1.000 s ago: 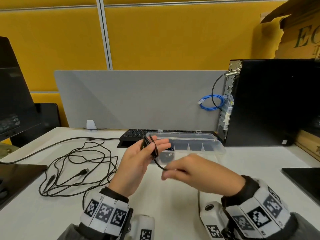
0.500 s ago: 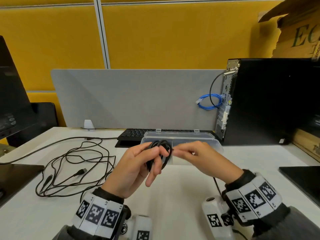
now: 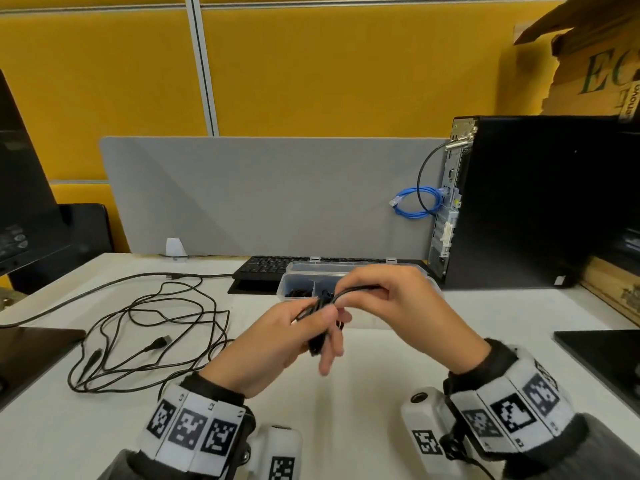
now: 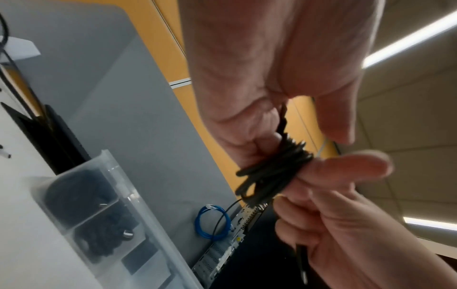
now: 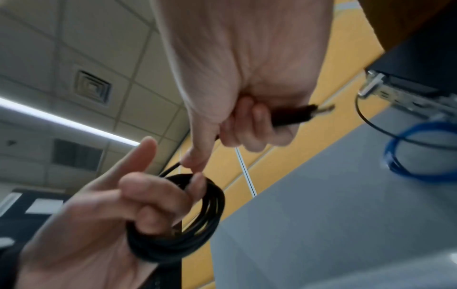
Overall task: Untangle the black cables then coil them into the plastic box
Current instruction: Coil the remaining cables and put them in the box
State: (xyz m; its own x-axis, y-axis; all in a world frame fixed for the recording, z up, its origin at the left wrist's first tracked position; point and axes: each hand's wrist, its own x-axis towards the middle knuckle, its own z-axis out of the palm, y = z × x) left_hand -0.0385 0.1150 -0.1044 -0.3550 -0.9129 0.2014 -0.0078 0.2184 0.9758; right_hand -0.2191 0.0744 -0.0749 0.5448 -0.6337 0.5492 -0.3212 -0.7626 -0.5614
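Note:
My left hand (image 3: 304, 327) holds a small coil of black cable (image 3: 320, 317) between thumb and fingers, raised above the desk in front of the plastic box (image 3: 429, 282). In the right wrist view the coil (image 5: 197, 221) is several loops wound round the left fingers. My right hand (image 3: 377, 292) grips the free end of this cable, its plug (image 5: 296, 114) sticking out past the curled fingers. The clear box has dividers; black coiled cables (image 4: 103, 230) lie in its left compartments. A loose tangle of black cables (image 3: 145, 337) lies on the desk to the left.
A black keyboard (image 3: 273, 268) sits behind the box against a grey divider panel (image 3: 263, 195). A black computer tower (image 3: 526, 202) with a blue cable loop (image 3: 415, 204) stands at the right. A monitor (image 3: 20, 188) stands left; dark flat items lie at both desk edges.
My right hand rose from below the left hand and brought the cable end up over the coil, adding a loop. The coil in my left hand has grown tighter. The view dipped slightly.

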